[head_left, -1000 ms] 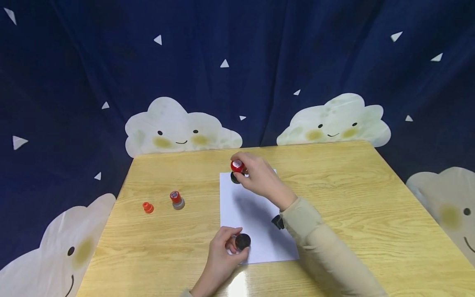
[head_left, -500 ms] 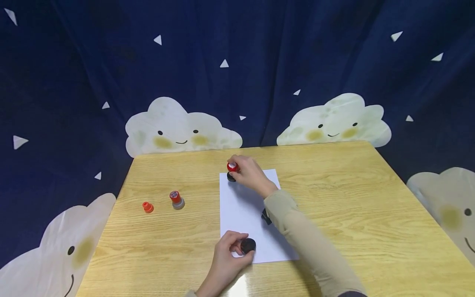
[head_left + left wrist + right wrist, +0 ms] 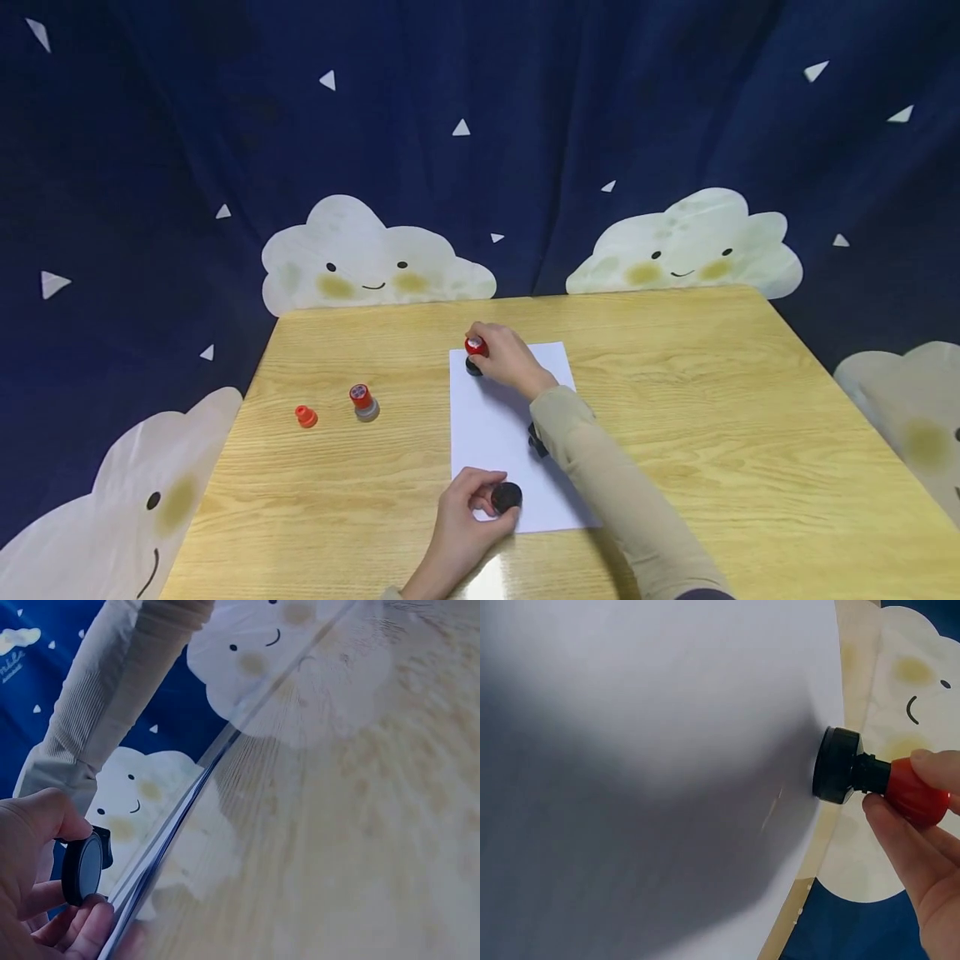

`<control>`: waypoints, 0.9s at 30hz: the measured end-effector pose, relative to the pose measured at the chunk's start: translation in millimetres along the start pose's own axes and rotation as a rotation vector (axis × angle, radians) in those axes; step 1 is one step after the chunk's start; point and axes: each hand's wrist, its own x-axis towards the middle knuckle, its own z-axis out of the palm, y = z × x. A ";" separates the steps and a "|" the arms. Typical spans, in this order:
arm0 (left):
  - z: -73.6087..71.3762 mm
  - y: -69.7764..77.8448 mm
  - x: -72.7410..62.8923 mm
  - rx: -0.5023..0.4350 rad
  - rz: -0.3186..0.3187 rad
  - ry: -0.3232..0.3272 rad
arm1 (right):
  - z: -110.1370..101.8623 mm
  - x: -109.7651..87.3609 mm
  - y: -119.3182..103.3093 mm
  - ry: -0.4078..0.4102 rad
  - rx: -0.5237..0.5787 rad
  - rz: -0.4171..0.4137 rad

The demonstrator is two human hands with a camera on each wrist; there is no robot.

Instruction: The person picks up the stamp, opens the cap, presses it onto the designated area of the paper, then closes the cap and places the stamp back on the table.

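In the head view my right hand [image 3: 507,358] grips a stamp [image 3: 476,345] by its red knob. The stamp's black round base stands at the far left corner of the white sheet of paper [image 3: 487,425]. The right wrist view shows thumb and fingers round the red handle, with the black base [image 3: 838,765] facing the paper and at or very near its surface. Near the sheet's front edge my left hand [image 3: 467,517] pinches a round black cap [image 3: 507,497] between thumb and fingers. In the left wrist view the cap [image 3: 84,868] is held on edge.
A black object [image 3: 537,440] lies on the paper, partly hidden by my right sleeve. On the wooden table [image 3: 337,508] to the left are a red-topped stamp with a grey base [image 3: 363,403] and a small red piece [image 3: 306,417]. A dark blue curtain [image 3: 420,75] hangs behind.
My right hand has moved a little left with the stamp, then slightly down toward the paper's corner. My left hand has shifted slightly right with the cap. The view has swung slightly.
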 end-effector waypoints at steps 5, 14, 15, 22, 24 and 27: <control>-0.6 -0.4 0.6 -0.021 -0.023 -0.010 | -0.2 -0.9 1.0 0.009 0.024 -0.003; -2.2 1.0 1.5 -0.073 -0.020 0.001 | -12.1 0.4 -2.2 0.009 -0.046 0.014; -3.0 1.4 2.3 -0.076 -0.018 0.005 | -14.3 1.0 -2.6 0.014 -0.054 0.010; -18.8 6.5 13.4 -0.057 -0.072 0.058 | -24.8 3.8 -5.6 0.016 -0.121 -0.122; -23.9 5.9 16.4 -0.039 -0.079 0.068 | -25.8 3.8 -7.0 0.016 -0.149 -0.159; -31.1 3.9 20.4 -0.033 -0.083 0.064 | -26.3 3.7 -9.5 0.007 -0.164 -0.170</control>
